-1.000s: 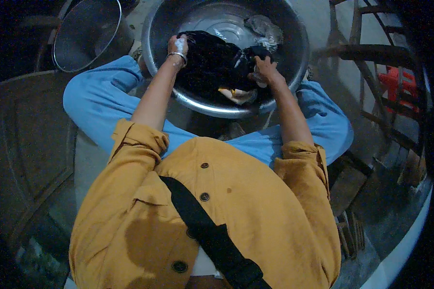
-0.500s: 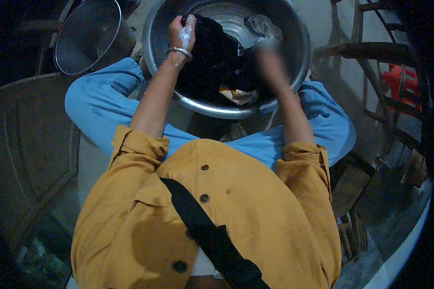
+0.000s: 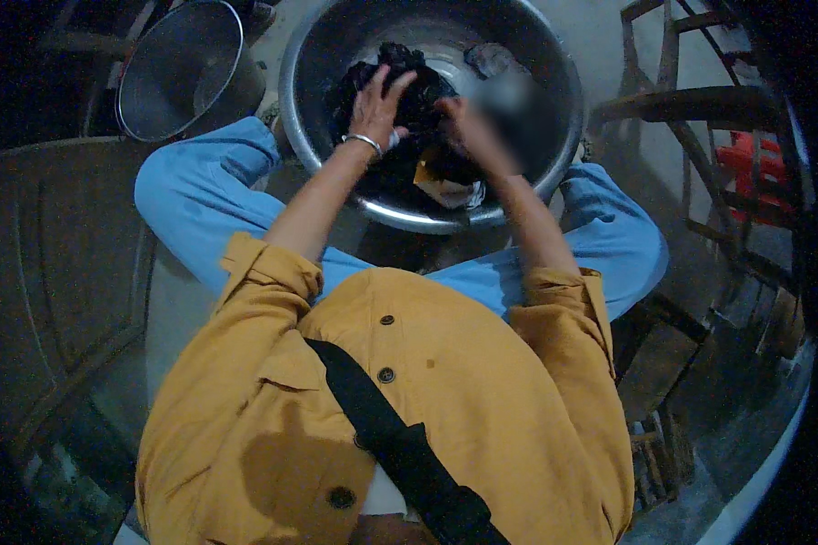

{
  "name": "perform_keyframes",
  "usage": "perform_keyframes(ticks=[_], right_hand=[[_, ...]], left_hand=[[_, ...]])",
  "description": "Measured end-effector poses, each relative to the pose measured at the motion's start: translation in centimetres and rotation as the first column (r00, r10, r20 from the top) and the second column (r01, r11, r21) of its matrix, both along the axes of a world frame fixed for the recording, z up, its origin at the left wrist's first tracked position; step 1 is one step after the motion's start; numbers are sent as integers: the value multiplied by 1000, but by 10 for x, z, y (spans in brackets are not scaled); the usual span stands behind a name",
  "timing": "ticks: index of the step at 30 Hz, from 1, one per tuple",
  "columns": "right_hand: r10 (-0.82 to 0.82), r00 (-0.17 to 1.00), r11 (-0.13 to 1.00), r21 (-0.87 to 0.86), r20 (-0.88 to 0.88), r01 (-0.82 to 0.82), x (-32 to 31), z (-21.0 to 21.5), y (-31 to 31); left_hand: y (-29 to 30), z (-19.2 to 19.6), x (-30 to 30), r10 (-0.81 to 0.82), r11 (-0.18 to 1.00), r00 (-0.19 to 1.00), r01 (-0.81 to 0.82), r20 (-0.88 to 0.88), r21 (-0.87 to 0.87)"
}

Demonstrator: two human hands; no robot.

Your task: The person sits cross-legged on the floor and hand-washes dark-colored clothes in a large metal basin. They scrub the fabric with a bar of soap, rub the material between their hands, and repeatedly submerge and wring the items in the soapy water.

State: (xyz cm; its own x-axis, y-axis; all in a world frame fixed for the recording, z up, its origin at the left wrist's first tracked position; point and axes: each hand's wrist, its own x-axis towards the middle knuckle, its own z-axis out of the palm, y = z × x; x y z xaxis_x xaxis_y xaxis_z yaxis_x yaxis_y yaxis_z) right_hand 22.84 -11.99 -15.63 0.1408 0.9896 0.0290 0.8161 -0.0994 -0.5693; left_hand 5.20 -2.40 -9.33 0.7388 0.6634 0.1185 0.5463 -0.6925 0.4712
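Black cloth bunched in metal basin, under left hand — fingers spread. Right hand at cloth's right side — can't tell grip.

metal basin with black cloth, grey bundle

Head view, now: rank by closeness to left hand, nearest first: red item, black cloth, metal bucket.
1. Black cloth: in the basin, under the left hand
2. Metal bucket: left of the basin
3. Red item: far right
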Motion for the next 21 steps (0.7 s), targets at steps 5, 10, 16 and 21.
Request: perform_keyframes(ticks=[5, 10, 16, 21], right_hand=[[151, 984, 943, -312, 98, -113, -36, -4, -5], [173, 725, 966, -28, -667, -256, -24, 133, 35], [-92, 778, 930, 225, -621, 290, 20, 167, 35], [-81, 973, 995, 32, -216, 90, 66, 91, 1]], left_hand=[[-13, -12, -6, -197, 977, 933, 161, -302, -141], [16, -56, -19, -12, 1000, 984, 12, -175, -4], [49, 52, 2, 124, 896, 982, -51, 139, -442], [47, 74, 4, 566, 423, 780, 3, 267, -906]])
